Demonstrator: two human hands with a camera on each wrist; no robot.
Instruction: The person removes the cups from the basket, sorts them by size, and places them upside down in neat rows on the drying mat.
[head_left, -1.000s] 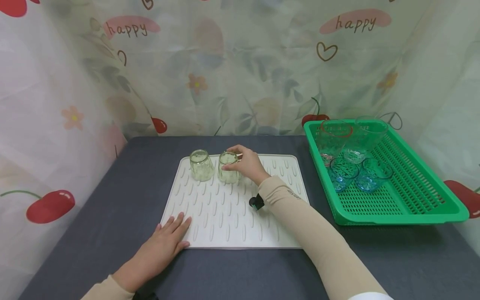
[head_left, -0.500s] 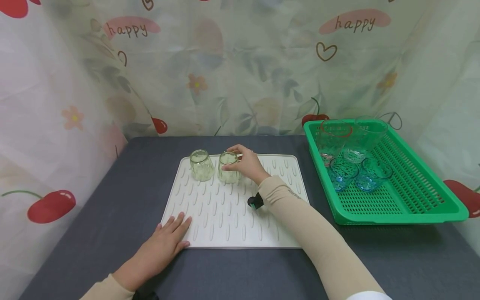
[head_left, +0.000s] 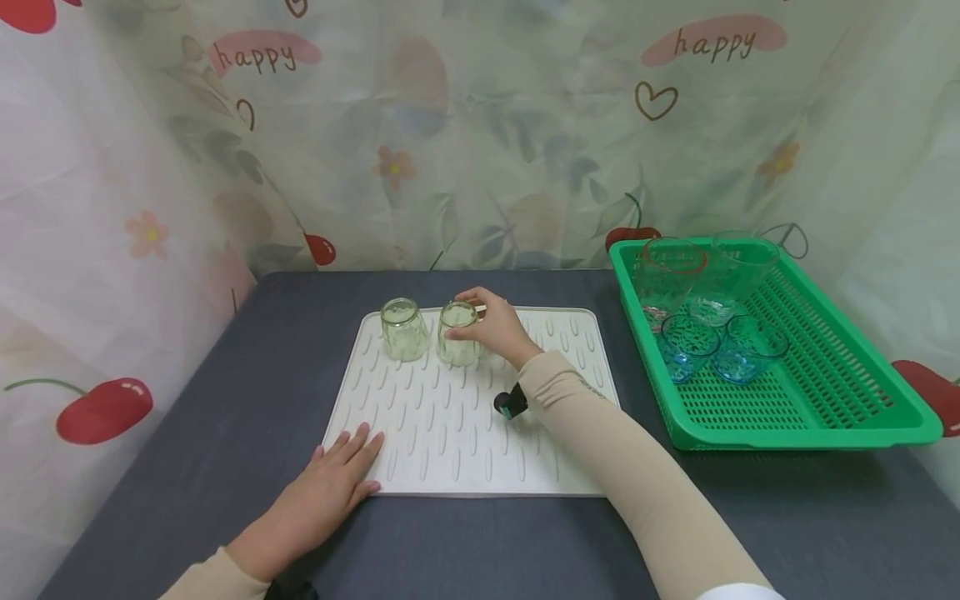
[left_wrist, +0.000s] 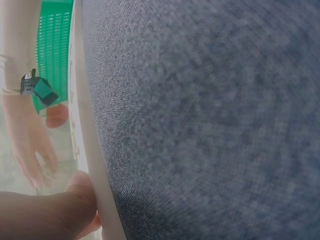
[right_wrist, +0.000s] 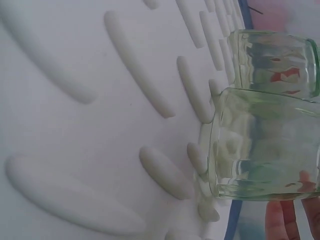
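My right hand (head_left: 501, 332) holds a greenish clear glass tumbler (head_left: 457, 352) between thumb and fingers. This tumbler stands upside down on the white ribbed drying mat (head_left: 450, 454), near its back edge. A matching tumbler (head_left: 405, 335), also inverted, stands just to its left. In the right wrist view the held tumbler (right_wrist: 262, 150) is close up, with fingertips (right_wrist: 276, 222) at its side. My left hand (head_left: 326, 487) lies flat with straight fingers on the mat's front left corner. The left wrist view has its thumb (left_wrist: 80, 192) by the mat's edge.
At the right, a green plastic basket (head_left: 810, 437) stands on the dark tablecloth (head_left: 480, 550). It holds two blue glasses (head_left: 684, 358) and two taller clear glasses, one red-rimmed (head_left: 667, 287). A printed curtain (head_left: 480, 142) hangs behind the table.
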